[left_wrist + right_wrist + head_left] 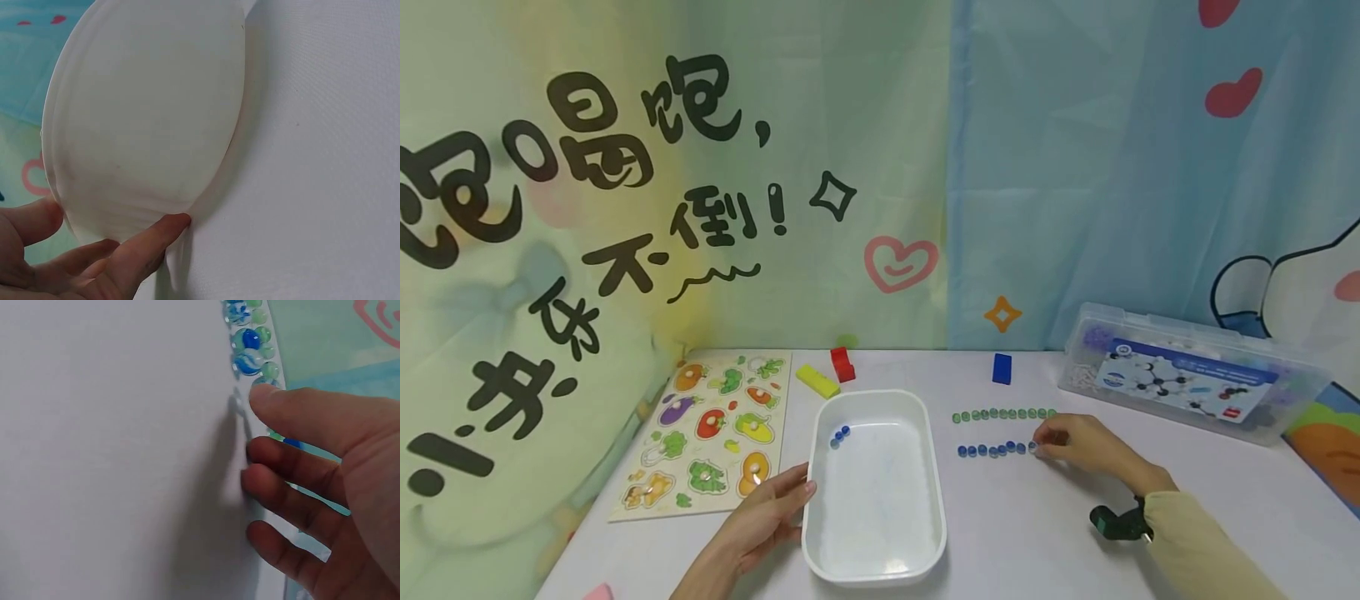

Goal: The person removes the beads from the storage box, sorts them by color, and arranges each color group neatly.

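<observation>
My left hand (771,512) grips the left side of a white plastic tray (872,577), thumb at its rim and fingers against the outer wall in the left wrist view. Three blue marbles (840,437) lie in the tray's upper left part. Right of the tray, a row of blue-patterned marbles (992,451) runs across the table. At that row's right end my right hand (1086,446) pinches a marble (265,382), mostly covered by the thumb in the right wrist view. Behind lies a row of green marbles (1003,413), its right end near my hand.
A wooden vegetable puzzle board (741,454) lies left of the tray. Yellow (817,381), red (843,364) and blue blocks (1002,368) stand toward the back. A clear plastic box (1187,371) sits at the back right, before a printed curtain (880,167).
</observation>
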Motion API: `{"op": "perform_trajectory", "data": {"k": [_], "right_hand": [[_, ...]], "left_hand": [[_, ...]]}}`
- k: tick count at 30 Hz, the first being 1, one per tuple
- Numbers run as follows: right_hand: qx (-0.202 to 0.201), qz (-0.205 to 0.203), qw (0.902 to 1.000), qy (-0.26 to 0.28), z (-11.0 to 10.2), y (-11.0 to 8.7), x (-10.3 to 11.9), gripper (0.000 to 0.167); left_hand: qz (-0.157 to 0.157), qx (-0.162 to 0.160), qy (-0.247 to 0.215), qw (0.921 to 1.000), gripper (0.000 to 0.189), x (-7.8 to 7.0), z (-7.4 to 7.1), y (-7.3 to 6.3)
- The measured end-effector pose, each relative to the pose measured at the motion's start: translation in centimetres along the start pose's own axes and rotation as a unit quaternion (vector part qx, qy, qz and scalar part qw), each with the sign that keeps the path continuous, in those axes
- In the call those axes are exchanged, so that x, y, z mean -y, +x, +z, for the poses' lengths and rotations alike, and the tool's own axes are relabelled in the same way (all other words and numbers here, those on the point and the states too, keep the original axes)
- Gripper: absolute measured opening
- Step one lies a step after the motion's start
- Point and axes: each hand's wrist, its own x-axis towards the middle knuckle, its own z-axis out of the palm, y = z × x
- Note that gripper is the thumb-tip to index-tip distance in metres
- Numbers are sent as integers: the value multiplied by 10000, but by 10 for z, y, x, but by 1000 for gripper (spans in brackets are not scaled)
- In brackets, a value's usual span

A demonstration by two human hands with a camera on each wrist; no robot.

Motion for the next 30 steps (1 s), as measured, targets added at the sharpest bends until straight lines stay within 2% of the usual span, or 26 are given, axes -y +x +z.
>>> {"op": "perform_trajectory", "data": {"k": [3,16,24,30], "right_hand": [[-1,121,9999,33,5,0,-3,10],[-170,85,9998,39,11,0,-6,8],[-68,194,9998,76,0,0,-3,15],[-263,-161,9995,84,-14,8,12,17]], "left_hand": [[0,27,-29,10000,69,0,0,0],[49,87,-96,9999,68,1,-1,0],[71,82,-66,9999,67,-1,1,-1],[62,86,-76,9999,67,-1,0,-1]]}}
